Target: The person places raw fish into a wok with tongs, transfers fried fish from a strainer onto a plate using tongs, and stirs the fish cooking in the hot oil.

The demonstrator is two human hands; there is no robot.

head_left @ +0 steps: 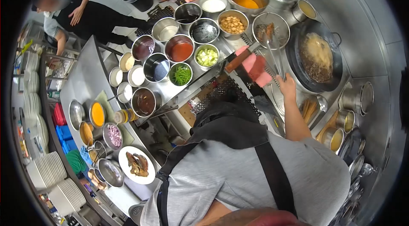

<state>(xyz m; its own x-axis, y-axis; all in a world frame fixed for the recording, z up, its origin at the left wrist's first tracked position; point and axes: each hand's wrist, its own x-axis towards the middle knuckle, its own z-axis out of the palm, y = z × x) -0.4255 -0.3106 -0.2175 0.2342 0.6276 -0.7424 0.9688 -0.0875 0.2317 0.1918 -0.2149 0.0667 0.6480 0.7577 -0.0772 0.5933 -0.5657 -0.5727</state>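
Observation:
My right hand (289,87) is closed around metal tongs (279,61). The tongs reach away from me, and their tips are at a browned fried piece (269,29) in a round mesh strainer (283,44). Whether the tips pinch the piece is too small to tell. The strainer's wooden handle (239,61) points toward me with no hand on it. Right of the tongs, a dark wok (295,65) holds foaming, bubbling oil (316,55). A pink cloth (254,67) lies under the strainer handle. My left hand is out of the frame.
Several steel pots stand to the left, with red sauce (179,50), chopped greens (180,75) and pale green cubes (207,56). A white plate (123,164) bears fried pieces. Another person (85,13) stands at the far left. Stacked dishes (47,170) line the left shelf.

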